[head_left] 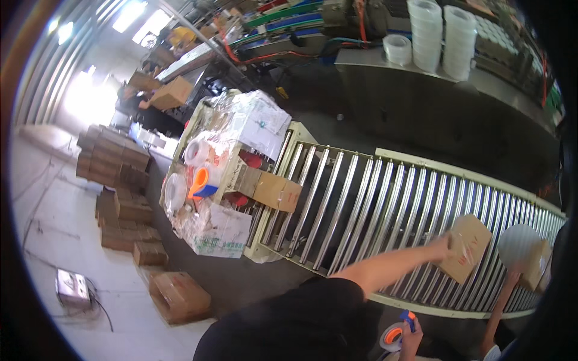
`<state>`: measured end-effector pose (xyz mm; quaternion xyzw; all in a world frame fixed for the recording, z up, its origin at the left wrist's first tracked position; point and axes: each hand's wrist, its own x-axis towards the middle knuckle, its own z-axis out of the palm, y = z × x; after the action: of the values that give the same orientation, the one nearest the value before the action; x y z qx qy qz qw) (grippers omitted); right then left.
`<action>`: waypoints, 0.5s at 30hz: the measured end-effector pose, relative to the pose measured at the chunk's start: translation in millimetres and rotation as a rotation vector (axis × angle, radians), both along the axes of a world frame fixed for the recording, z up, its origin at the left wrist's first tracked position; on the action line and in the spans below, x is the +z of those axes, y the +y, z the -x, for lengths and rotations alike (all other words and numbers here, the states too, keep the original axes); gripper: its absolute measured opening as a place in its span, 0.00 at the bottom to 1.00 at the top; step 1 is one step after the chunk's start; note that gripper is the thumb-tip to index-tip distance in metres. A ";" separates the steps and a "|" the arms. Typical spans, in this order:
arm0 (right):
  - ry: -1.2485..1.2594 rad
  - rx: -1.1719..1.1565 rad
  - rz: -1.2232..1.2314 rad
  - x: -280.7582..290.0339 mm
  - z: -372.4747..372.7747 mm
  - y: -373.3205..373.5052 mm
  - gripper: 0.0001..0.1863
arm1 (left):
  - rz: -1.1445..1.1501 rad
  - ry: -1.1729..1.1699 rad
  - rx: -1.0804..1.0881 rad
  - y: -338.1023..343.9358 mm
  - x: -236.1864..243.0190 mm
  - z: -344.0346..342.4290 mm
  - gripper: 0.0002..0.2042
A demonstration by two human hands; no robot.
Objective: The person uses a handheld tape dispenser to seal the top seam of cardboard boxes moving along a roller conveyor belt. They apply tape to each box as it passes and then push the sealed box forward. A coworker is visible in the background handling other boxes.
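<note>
My left arm, in a black sleeve, stretches right across the roller conveyor (361, 204). My left hand (444, 245), blurred, grips the near left edge of a taped cardboard box (466, 249) tilted on the rollers. Low in the view, my right hand (412, 342) is closed around a blue and orange tape dispenser (394, 334) with a roll of clear tape. At the right edge, another person's hand (512, 278) is beside a pale round object (519, 246) and a second cardboard box (534, 268); its grip is unclear.
A machine wrapped in plastic and cardboard (259, 120) spans the conveyor's left end, with a small box (277, 191) coming out and another tape dispenser (201, 183) on top. Stacked clear tubs (425, 36) stand on a far metal table. Cardboard boxes (123, 207) line the left floor; a person carries one behind.
</note>
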<state>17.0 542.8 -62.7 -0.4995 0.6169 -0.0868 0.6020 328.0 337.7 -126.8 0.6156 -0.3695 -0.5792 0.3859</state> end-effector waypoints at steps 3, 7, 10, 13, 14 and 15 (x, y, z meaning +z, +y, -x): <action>0.121 0.236 0.227 2.0 10.4 -0.8 0.32 | 0.181 -0.199 -0.175 11.8 72.3 36.7 0.45; 0.019 0.295 0.387 44.3 -42.7 -22.2 0.31 | 0.624 -0.482 -0.451 132.8 145.3 -79.4 0.40; -0.055 0.155 0.291 132.1 -129.3 -10.2 0.33 | 0.253 -0.788 -0.318 239.2 142.0 -224.8 0.32; -0.082 0.119 0.302 172.9 -177.1 20.8 0.34 | -0.101 -1.165 -0.184 328.9 192.6 -341.1 0.41; -0.025 0.282 0.287 207.2 -213.1 22.8 0.34 | 0.170 -1.415 -0.083 415.7 123.3 -409.1 0.51; -0.102 0.315 0.274 211.0 -228.8 30.6 0.35 | -0.027 -1.400 -0.179 425.5 132.5 -431.3 0.60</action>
<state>245.8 573.4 148.3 -0.6619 0.4825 -0.1001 0.5649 759.3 763.2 5.7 0.8157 -0.5727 -0.0813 0.0008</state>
